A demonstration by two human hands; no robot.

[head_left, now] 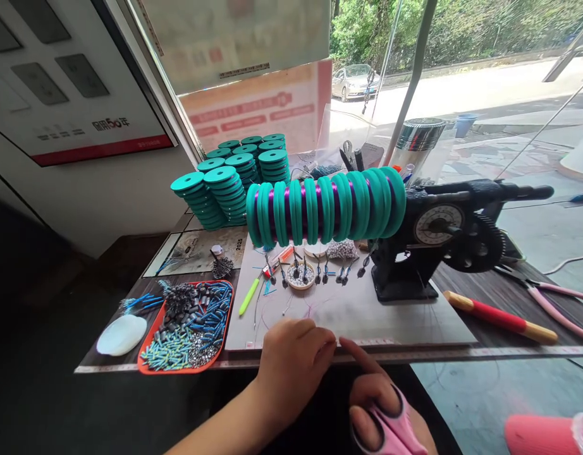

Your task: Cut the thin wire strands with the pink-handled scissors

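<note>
A wall sign (pixel 110 124) reads "50"; a card (pixel 239 244), "2022"

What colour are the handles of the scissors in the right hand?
Pink. The scissors in the right hand show pink handles at the bottom edge of the head view.

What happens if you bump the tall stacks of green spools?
The stacks of green spools would probably topple, since they stand many spools high and lean a little. Loose ones might roll, being round. They look like light plastic, so a small push may shift them.

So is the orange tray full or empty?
Full: the orange tray is heaped with blue and grey beads, barely any bare floor showing.
</note>
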